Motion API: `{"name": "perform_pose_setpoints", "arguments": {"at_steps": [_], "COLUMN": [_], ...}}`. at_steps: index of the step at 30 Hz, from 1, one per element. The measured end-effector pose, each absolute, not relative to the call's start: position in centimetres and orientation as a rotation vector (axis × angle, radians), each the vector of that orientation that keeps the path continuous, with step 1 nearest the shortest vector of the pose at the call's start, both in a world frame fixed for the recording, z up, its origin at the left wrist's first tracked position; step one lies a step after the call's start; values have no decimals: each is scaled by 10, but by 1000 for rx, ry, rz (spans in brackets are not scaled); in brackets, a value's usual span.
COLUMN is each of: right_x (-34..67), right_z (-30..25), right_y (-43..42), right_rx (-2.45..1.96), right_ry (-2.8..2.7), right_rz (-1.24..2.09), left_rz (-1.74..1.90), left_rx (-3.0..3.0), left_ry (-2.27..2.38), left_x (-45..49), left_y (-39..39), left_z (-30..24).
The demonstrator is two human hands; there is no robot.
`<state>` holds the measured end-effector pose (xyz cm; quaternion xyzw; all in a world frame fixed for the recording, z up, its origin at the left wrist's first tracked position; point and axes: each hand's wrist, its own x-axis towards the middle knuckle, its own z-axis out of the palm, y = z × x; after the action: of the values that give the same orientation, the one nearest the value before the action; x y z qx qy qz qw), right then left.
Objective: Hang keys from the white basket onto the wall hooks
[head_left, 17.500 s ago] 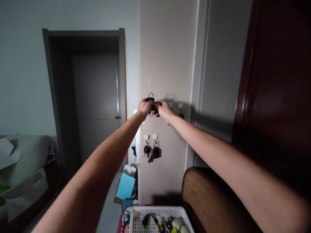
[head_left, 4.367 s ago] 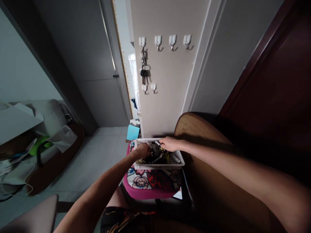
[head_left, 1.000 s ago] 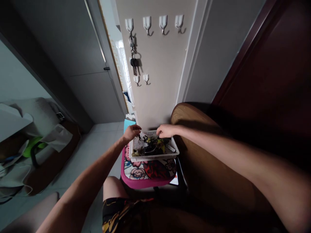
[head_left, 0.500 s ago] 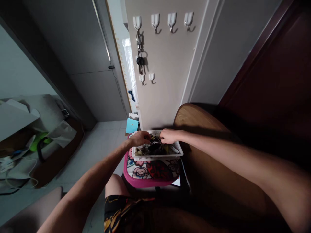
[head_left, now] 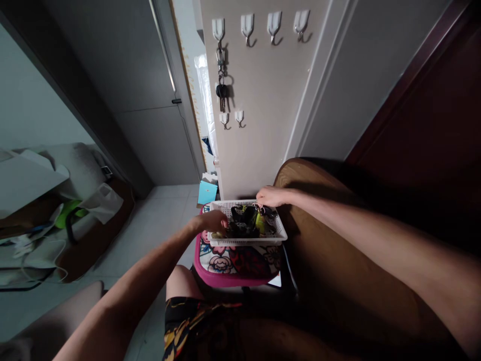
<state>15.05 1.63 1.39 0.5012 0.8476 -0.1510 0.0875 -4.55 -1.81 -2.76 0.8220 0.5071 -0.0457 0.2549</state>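
A white plastic basket rests on a pink-edged, flower-patterned cushioned stool top. Dark items and a yellow-green item lie jumbled in it, too dim to name. At the basket's far right rim, my right hand is closed, its fingertips pinching a thin pale loop above small dark pieces. Whether those pieces hang from the loop is unclear. My left hand reaches over the basket's left end, fingers loosely bent and apart, with no held thing visible.
On the panel ahead are several white hooks; a bunch of keys hangs from the leftmost. A wooden tabletop stands close on the right. Beyond the basket at left is a blue box. Bags and clutter fill the far left.
My hands have moved apart: the left came back toward the basket's near left side, the right moved up and right with the pale loop. More of the basket's contents shows. The view shifted slightly.
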Motion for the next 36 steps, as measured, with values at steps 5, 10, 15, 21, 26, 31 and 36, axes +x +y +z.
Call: {"name": "perform_pose_setpoints", "arguments": {"at_steps": [5, 10, 15, 21, 26, 31, 36], "right_x": [151, 151, 144, 138, 141, 140, 136], "right_z": [9, 7, -1, -10, -11, -8, -7], "right_y": [16, 14, 10, 2, 2, 1, 4], "right_rx": [1439, 1401, 1316, 1174, 1193, 1238, 1431], "right_ry": [2561, 2649, 2824, 2841, 2817, 2842, 2902], "right_rz": [-365, -239, -264, -213, -225, -277, -573], "left_rz": [-305, -135, -98, -80, -159, 87, 641], "left_rx": [2393, 2274, 2157, 2313, 2595, 2290, 1680], "left_ry": [1363, 1317, 1355, 1347, 1278, 1362, 1251], "left_x": [-38, -41, -50, -32, -15, -26, -36], "left_y": [-27, -17, -9, -17, -25, -15, -3], "left_z": [-32, -31, -20, -33, -45, -43, -28]}}
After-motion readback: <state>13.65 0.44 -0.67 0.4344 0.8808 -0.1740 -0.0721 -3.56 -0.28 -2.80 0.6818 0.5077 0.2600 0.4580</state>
